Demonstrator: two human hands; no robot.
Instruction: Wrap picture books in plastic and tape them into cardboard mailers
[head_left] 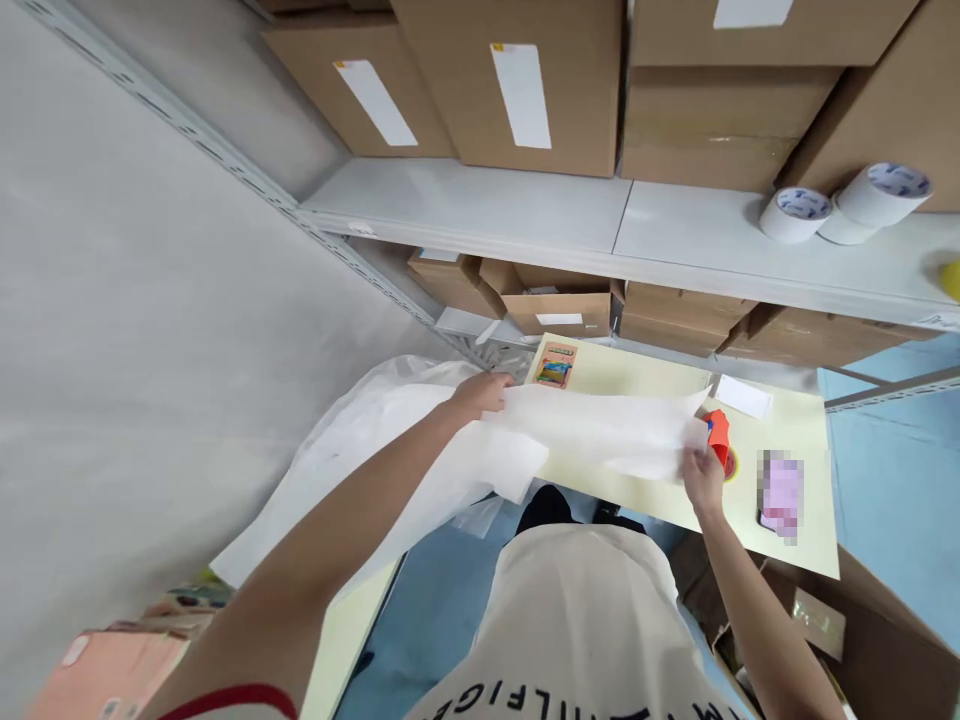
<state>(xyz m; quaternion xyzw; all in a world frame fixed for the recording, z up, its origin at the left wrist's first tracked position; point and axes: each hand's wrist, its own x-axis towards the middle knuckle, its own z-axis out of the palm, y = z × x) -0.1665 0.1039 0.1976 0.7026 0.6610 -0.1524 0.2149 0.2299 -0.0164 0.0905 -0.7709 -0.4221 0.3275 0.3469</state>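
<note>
A long strip of thin white packing sheet (600,425) stretches between my two hands above the pale yellow table. My left hand (480,393) pinches it at the left, where it joins a larger heap of white sheet (352,440). At the right end, my right hand (703,480) has its fingers closed on the strip. Just beyond that hand lies an orange-red object (718,432), partly hidden by the hand and sheet, its kind unclear. A small round yellow-and-red item (731,465) shows beside it. A printed card (556,366) lies past the strip, near my left hand.
On the table (810,430) are a white rectangular item (742,396) and a blurred-out phone-like object (780,495). Shelves (480,190) ahead carry cardboard boxes (540,90) and white tape rolls (795,214). An open carton (870,630) stands at lower right; a wall (150,300) rises left.
</note>
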